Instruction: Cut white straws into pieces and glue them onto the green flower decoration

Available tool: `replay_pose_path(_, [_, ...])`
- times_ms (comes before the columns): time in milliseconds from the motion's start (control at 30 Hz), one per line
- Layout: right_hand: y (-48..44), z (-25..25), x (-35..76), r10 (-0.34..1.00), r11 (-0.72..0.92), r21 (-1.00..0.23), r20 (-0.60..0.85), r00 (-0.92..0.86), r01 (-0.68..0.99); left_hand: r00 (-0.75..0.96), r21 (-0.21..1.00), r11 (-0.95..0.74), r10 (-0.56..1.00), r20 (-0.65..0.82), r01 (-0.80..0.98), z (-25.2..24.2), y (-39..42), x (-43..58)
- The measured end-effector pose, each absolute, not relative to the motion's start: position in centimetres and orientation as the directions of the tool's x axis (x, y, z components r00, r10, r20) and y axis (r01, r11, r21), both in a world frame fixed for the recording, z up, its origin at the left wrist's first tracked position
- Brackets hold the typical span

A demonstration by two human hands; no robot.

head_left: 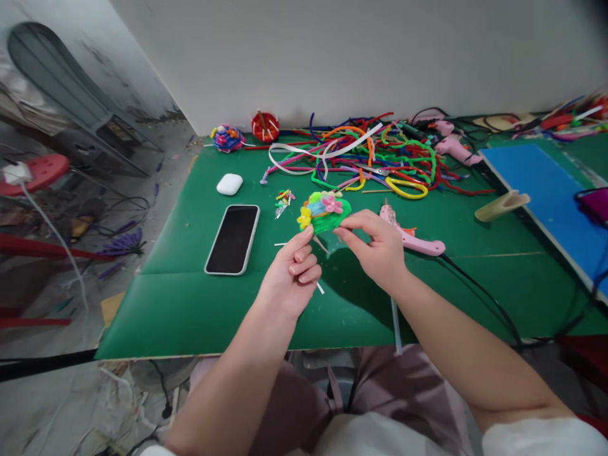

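Between my two hands, raised over the green table, is a small pipe-cleaner craft piece (327, 212). It has a bright green base with pink, yellow and blue flower shapes on top. My left hand (295, 269) pinches its lower left edge, the other fingers curled in. My right hand (377, 244) grips its right edge between thumb and forefinger. Just beyond my right hand lies a pink hot glue gun (422, 244), partly hidden by that hand. A clear glue stick (396, 323) shows below my right wrist. Small colourful scraps (284, 201) lie behind the craft piece.
A phone (233, 239) and a white earbud case (230, 184) lie on the left. Tangled pipe cleaners (342, 149) spread along the back, with yellow-handled scissors (406, 187). At right are a bamboo piece (501, 206) and a blue board (536, 183). The glue gun's cord (484, 297) trails right.
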State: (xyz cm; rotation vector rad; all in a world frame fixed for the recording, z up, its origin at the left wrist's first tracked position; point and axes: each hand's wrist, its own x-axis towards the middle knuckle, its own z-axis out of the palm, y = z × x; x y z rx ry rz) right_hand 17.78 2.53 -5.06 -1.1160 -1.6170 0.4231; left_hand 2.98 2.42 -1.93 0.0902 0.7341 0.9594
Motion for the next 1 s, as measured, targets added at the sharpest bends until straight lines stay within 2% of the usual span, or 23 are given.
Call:
replay_pose_path(100, [2.7,-5.2,17.8,0.866,0.456,-0.800,0.500,0.015,0.391,0.311,0.440,0.557,0.799,-0.515,-0.704,-2.0,2.5,3.0])
replay_pose_path(233, [3.0,-5.6,17.9,0.939,0.326,-0.912,0.344,0.031,0.247,0.247,0.551,0.501,0.847,-0.471,-0.667,-2.2,2.6,3.0])
replay_pose_path(367, [3.1,-5.7,17.9,0.960,0.268,-0.942,0.278,0.025,0.203,0.229,0.615,0.481,0.866,-0.445,-0.625,-2.2,2.6,3.1])
replay_pose_path(533, [2.9,-5.4,17.9,0.894,0.417,-0.841,0.449,0.014,0.346,0.224,0.621,0.483,0.865,-0.449,-0.617,-2.0,2.4,3.0])
replay_pose_path(633, [2.8,-5.4,17.8,0.876,0.442,-0.815,0.481,0.013,0.375,0.230,0.614,0.479,0.867,-0.442,-0.628,-2.1,2.3,3.1])
replay_pose_path(900, [3.2,-5.3,18.1,0.955,0.268,-0.921,0.293,0.049,0.282,0.201,0.586,0.458,0.870,-0.450,-0.668,-2.1,3.0,2.3])
replay_pose_path(1000, [3.8,-5.7,18.2,0.982,0.151,-0.982,0.162,0.092,0.117,0.245,0.580,0.483,0.863,-0.442,-0.656,-2.0,3.4,1.5])
